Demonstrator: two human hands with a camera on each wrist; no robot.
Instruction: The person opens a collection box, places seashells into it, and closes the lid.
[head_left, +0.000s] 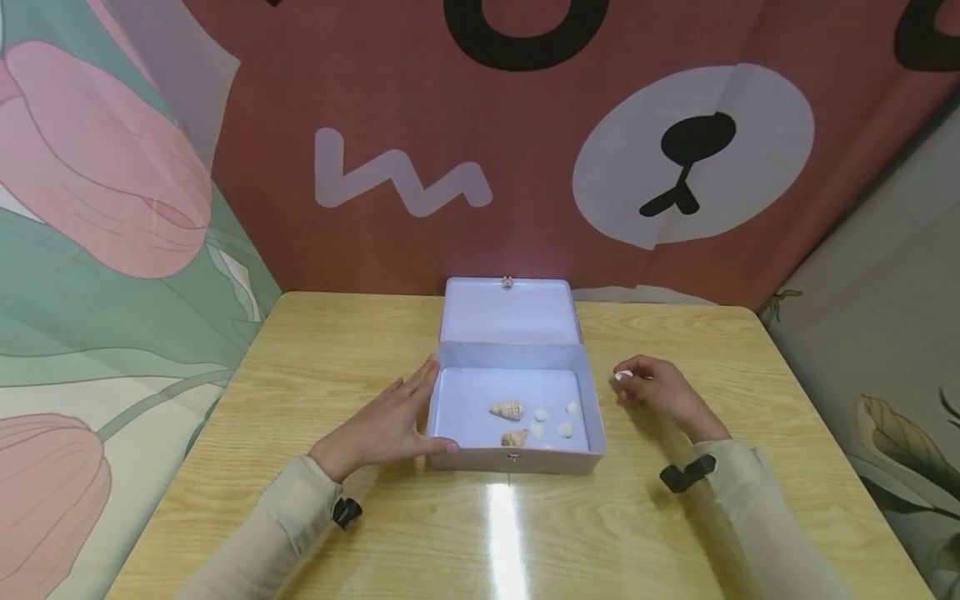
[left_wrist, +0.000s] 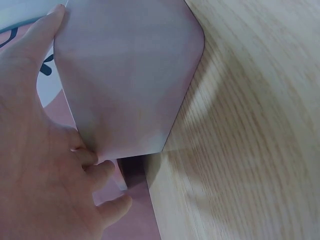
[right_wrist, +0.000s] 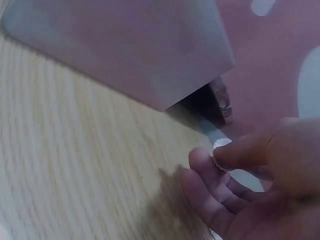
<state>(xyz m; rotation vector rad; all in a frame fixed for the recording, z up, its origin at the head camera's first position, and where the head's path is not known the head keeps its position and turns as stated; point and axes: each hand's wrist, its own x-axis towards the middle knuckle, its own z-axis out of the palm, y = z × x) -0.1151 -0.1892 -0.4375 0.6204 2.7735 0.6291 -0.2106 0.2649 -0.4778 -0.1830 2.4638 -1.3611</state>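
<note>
An open tin box [head_left: 517, 460], pale inside, sits on the table with its lid [head_left: 512, 312] raised at the back. Inside lie a spotted spiral seashell [head_left: 507, 409], a brownish seashell [head_left: 514, 437] and several small white shells [head_left: 566, 429]. My left hand [head_left: 386, 421] rests along the box's left side, its thumb over the front rim and its fingers stretched toward the back corner. Right of the box, just above the table, my right hand [head_left: 663, 392] pinches a small white shell [right_wrist: 221, 145] between thumb and fingertips. Those fingers partly cover the shell.
The wooden table [head_left: 360, 533] has a bright light reflection in front of the box. A reddish cloth [head_left: 360, 250] with a cartoon face hangs behind it, near the raised lid. Printed curtains [head_left: 150, 350] stand at both sides.
</note>
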